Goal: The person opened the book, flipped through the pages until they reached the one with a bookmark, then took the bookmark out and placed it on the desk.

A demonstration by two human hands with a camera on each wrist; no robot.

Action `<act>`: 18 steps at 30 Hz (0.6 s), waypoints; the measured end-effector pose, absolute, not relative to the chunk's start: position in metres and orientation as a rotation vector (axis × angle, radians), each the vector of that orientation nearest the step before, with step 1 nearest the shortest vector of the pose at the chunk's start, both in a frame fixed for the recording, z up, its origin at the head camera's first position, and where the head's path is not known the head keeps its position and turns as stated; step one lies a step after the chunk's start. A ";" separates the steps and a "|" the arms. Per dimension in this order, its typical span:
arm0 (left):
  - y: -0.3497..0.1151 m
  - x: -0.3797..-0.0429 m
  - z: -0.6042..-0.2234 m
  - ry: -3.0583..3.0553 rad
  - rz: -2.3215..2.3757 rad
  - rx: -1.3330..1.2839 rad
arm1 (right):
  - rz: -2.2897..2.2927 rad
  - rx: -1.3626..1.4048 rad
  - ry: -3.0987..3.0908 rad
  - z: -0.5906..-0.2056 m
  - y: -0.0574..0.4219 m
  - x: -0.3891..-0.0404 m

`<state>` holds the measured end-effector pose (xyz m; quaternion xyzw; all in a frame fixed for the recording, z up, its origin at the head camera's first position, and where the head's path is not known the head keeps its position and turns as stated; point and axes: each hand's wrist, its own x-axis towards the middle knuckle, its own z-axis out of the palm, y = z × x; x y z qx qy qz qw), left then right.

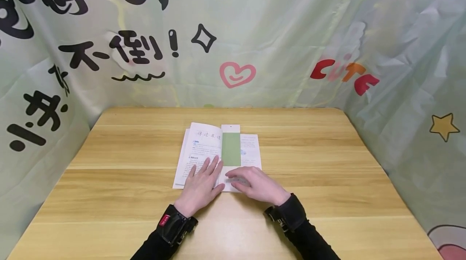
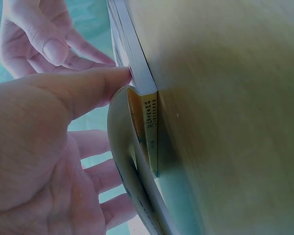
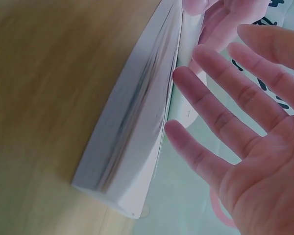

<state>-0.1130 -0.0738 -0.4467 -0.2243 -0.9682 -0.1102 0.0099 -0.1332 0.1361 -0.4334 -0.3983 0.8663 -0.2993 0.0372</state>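
Note:
An open book (image 1: 198, 146) with printed pages lies on the table. Along its middle fold, over the right-hand page, lies a long strip like a bookmark (image 1: 231, 149), green with white ends. My left hand (image 1: 202, 189) rests with spread fingers on the lower left page, its thumb near the fold. In the left wrist view, the left pages curve over beside the book's spine (image 2: 151, 117). My right hand (image 1: 260, 185) is over the lower right page, fingers extended and slightly bent. The right wrist view shows those fingers beside the page block (image 3: 132, 127), holding nothing.
The book sits around the middle of a wooden table (image 1: 320, 163). Printed fabric (image 1: 284, 29) hangs behind the table and along both sides. Each wrist wears a black strap with a small camera.

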 end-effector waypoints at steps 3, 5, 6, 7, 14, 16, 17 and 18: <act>-0.074 -0.113 -0.446 -3.019 -0.349 -0.702 | -0.913 -1.206 2.668 -0.432 0.137 -0.133; -0.074 -0.112 -0.446 -3.017 -0.349 -0.702 | -0.905 -1.192 2.678 -0.431 0.138 -0.134; -0.074 -0.112 -0.446 -3.017 -0.350 -0.703 | -0.898 -1.183 2.688 -0.430 0.139 -0.134; -0.074 -0.112 -0.446 -3.016 -0.351 -0.704 | -0.894 -1.180 2.695 -0.429 0.140 -0.134; -0.074 -0.112 -0.446 -3.024 -0.363 -0.703 | -0.972 -1.131 2.735 -0.428 0.145 -0.138; -0.074 -0.112 -0.446 -3.028 -0.369 -0.703 | -1.009 -1.114 2.763 -0.430 0.147 -0.139; -0.074 -0.112 -0.446 -3.030 -0.368 -0.702 | -1.023 -1.106 2.782 -0.430 0.147 -0.140; -0.074 -0.113 -0.446 -3.031 -0.369 -0.704 | -1.034 -1.095 2.802 -0.431 0.147 -0.140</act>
